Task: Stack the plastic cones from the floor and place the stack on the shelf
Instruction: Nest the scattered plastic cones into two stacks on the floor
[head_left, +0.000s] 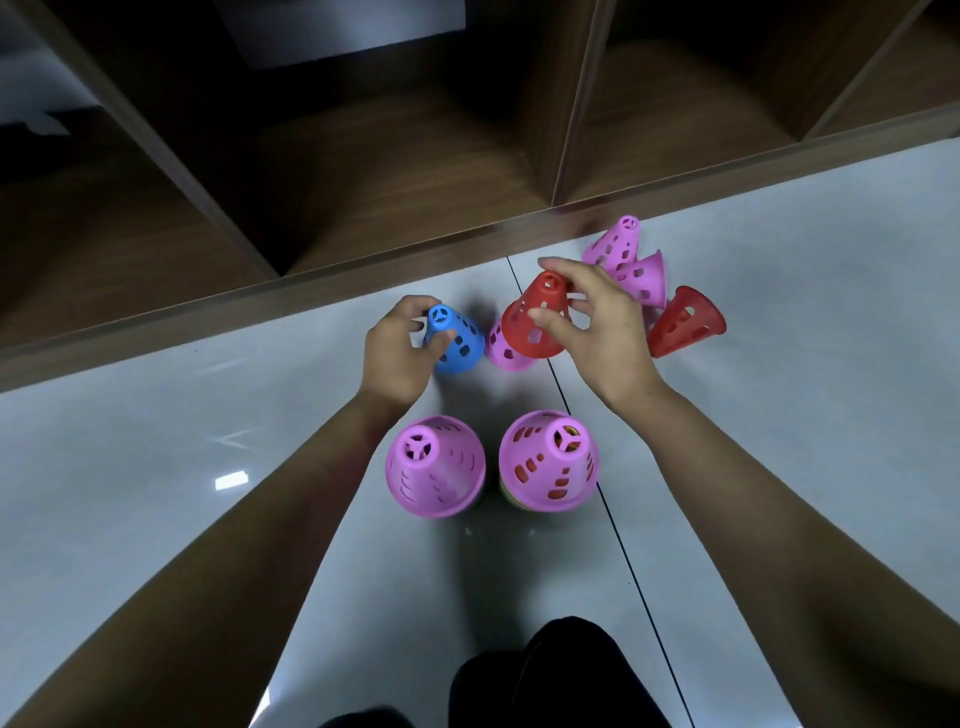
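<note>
red cone (535, 325) — gripped in right hand (597, 332) — blue cone (457, 338) in left hand (397, 348).

The left forearm (249, 530) and right forearm (753, 499) are bare, and black trousers (561, 670) cover the knees.

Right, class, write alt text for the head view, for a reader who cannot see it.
A person's left hand grips a blue cone and the right hand grips a red cone, in front of a wooden shelf. Two pink-topped stacks stand nearer the person; loose pink cones and a second red cone lie at right.
</note>
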